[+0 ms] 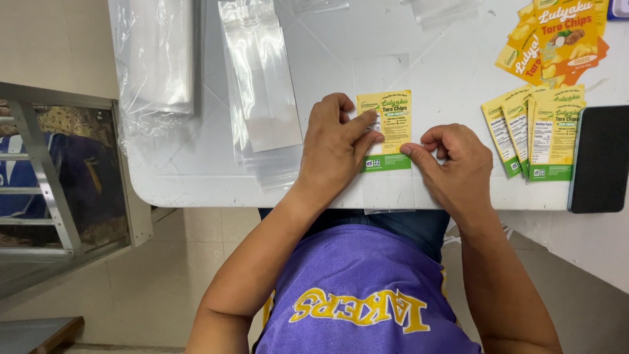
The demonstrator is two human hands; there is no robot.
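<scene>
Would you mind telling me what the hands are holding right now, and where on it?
Neither lifts anything: the left hand presses the yellow label flat on its left side, and the right hand touches its lower right edge.

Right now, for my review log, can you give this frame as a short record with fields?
surface: white table
left hand: fingers pressing a yellow-green label flat on a clear bag
right hand: fingertip at the label's lower right edge
left of hands: clear bags
right of hands: label stack, dark flat device
</scene>
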